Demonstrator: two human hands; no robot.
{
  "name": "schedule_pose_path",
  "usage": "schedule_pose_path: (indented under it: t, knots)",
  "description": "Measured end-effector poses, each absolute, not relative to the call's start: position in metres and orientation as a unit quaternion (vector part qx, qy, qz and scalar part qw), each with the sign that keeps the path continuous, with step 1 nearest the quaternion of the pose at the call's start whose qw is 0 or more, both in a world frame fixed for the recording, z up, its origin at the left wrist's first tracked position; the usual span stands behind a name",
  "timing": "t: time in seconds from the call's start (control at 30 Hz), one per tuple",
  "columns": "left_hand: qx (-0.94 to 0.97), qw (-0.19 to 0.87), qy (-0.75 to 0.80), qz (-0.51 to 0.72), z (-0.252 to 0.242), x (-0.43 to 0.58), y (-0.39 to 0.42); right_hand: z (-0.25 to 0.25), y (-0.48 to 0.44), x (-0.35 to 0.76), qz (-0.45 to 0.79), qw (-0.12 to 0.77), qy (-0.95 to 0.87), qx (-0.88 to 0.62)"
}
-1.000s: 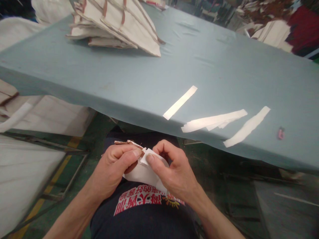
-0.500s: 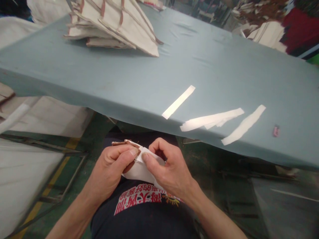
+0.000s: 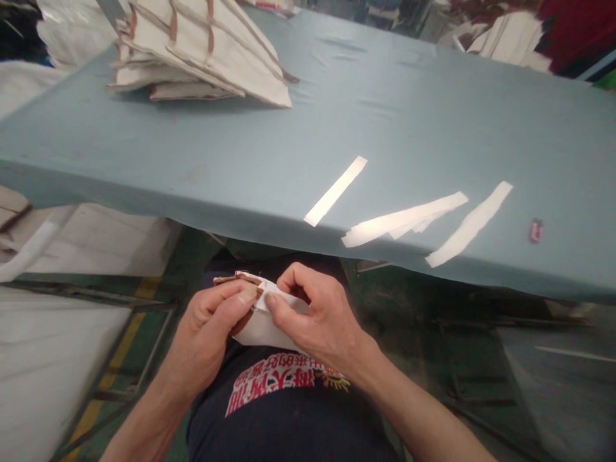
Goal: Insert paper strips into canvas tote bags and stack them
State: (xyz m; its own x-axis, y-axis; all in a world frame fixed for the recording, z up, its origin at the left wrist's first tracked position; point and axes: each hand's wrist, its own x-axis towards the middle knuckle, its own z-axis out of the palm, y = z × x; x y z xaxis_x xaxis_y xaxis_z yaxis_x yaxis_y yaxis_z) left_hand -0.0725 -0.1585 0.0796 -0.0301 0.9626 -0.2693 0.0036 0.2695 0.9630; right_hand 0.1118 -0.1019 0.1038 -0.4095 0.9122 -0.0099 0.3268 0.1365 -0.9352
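Both hands meet in front of my stomach, below the table edge. My left hand (image 3: 209, 327) pinches a small folded cream piece with a brown edge (image 3: 238, 278) between thumb and fingers. My right hand (image 3: 315, 321) pinches a white paper strip (image 3: 260, 328) at the same spot, thumb tip against the left thumb. The white strip hangs down under both hands over my dark shirt.
A blue-grey cloth-covered table (image 3: 240, 147) stretches ahead. Three groups of white strips (image 3: 335, 191) (image 3: 404, 219) (image 3: 469, 224) lie near its front edge, and a small pink object (image 3: 536, 230) to the right. A stack of cream bags with brown straps (image 3: 197, 54) sits far left. White fabric piles (image 3: 43, 333) stand at left.
The view shifted slightly; my hands stay pinched together on the same piece, with the right thumb slid a little closer to the left thumb.
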Motion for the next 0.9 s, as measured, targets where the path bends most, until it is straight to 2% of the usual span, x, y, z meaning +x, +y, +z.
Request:
schedule_pose_path:
  t: [0.1,0.27,0.47,0.77,0.9]
  knots:
    - [0.421,0.564,0.567,0.427,0.08,-0.072,-0.158,0.1,-0.104,0.113,0.465,0.325,-0.693,-0.444]
    - [0.441,0.5,0.62,0.413,0.089,-0.061,-0.157,0.093,-0.106,0.113,0.451,0.357,-0.686,-0.447]
    - [0.492,0.391,0.66,0.411,0.092,-0.048,-0.16,0.09,-0.109,0.112,0.545,0.327,-0.608,-0.476]
    - [0.539,0.325,0.685,0.365,0.099,-0.038,-0.164,0.08,-0.112,0.109,0.631,0.327,-0.516,-0.478]
    - [0.571,0.28,0.683,0.359,0.101,-0.034,-0.165,0.076,-0.111,0.108,0.674,0.3,-0.484,-0.471]
